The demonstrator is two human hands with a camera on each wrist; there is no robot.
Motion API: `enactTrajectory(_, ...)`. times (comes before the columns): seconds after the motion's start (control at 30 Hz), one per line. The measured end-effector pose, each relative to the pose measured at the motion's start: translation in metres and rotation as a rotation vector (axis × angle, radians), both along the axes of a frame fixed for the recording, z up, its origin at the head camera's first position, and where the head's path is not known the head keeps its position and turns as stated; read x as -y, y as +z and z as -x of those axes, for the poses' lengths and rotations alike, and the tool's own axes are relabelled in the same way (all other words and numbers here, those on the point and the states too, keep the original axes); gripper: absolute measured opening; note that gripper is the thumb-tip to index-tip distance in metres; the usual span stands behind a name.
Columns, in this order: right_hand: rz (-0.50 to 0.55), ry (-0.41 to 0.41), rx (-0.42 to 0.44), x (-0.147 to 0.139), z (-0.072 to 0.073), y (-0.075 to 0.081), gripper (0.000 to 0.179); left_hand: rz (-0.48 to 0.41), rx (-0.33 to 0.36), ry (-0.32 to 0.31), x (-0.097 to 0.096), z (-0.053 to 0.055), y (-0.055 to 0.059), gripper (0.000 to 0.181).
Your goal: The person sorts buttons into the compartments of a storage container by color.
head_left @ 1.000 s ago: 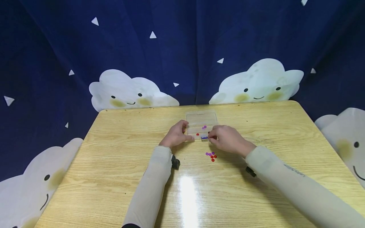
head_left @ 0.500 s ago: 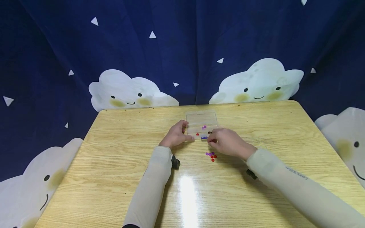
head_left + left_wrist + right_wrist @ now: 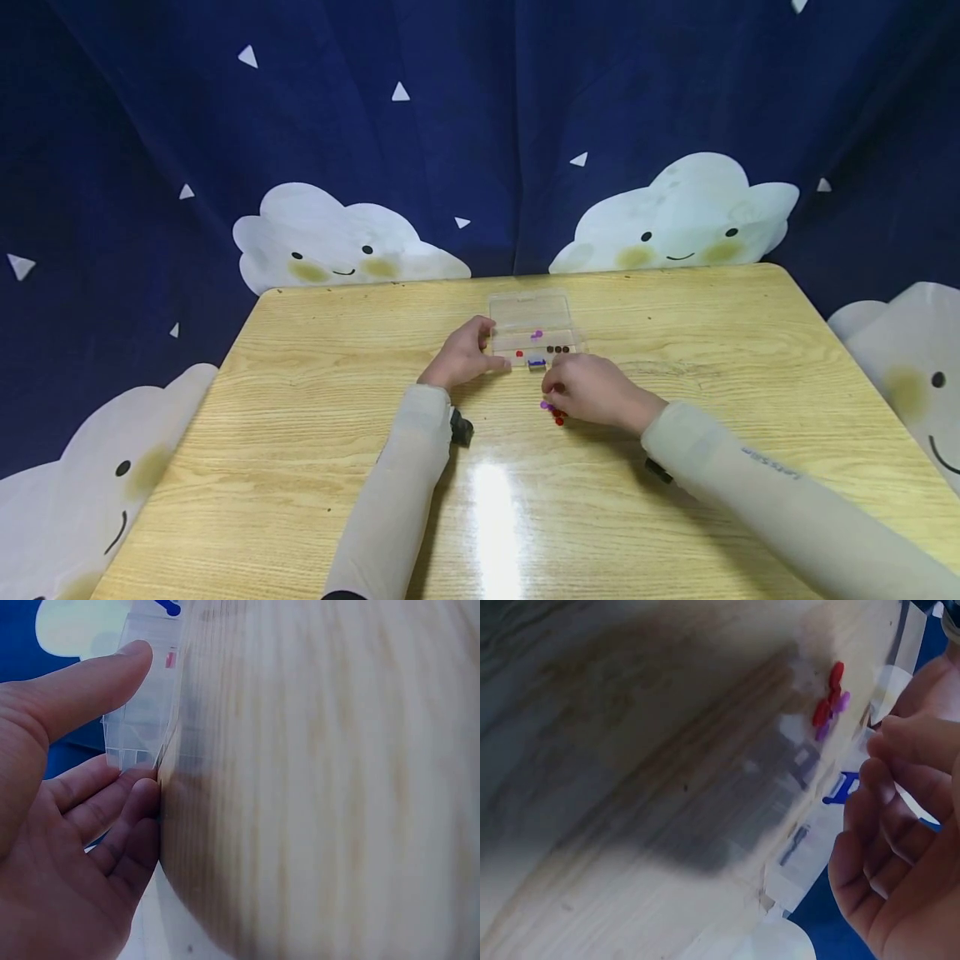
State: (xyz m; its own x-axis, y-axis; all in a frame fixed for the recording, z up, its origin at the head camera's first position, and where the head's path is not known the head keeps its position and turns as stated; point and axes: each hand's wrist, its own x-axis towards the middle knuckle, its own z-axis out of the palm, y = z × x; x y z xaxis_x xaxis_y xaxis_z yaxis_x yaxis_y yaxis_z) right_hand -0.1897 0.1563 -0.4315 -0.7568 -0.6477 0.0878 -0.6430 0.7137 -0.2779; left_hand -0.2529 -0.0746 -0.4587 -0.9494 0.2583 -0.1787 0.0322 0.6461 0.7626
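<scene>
A clear plastic box [image 3: 508,341] with its lid raised stands near the table's back edge. Inside lie three dark round pieces [image 3: 558,350], a red one [image 3: 520,354] and purple ones [image 3: 537,335]; a blue latch [image 3: 537,364] is on its front. My left hand [image 3: 463,354] grips the box's left end, thumb along the front, fingers curled at the side. My right hand [image 3: 596,387] hovers by a small pile of red discs [image 3: 821,712] and purple discs [image 3: 823,733] before the box. Its thumb and index tips come close together; I cannot tell whether a disc is between them.
The light wooden table [image 3: 300,467] ends just behind the box, against a dark blue curtain [image 3: 480,125] with white clouds. Black wrist cameras [image 3: 462,427] hang under both sleeves.
My right hand has moved from the box's front right toward me, down to the pile of discs, uncovering the dark pieces in the box. The left hand has stayed on the box.
</scene>
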Motion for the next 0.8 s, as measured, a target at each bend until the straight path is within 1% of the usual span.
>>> enactTrajectory(0.2,-0.010,0.001,-0.019,0.004,-0.002,-0.006,0.004,0.002,0.003,-0.002,0.001,0.000,-0.001,0.076)
enactTrajectory(0.4,-0.022,0.009,-0.027,0.007,0.000,-0.012,0.005,-0.002,0.000,0.003,0.001,0.000,-0.001,0.076)
enactTrajectory(0.63,-0.064,-0.034,0.019,0.010,0.000,-0.015,0.006,-0.012,0.003,-0.011,0.000,0.000,-0.002,0.075)
enactTrajectory(0.8,-0.052,-0.032,0.025,0.012,0.001,-0.016,0.013,0.003,-0.009,-0.006,0.001,0.001,-0.003,0.076)
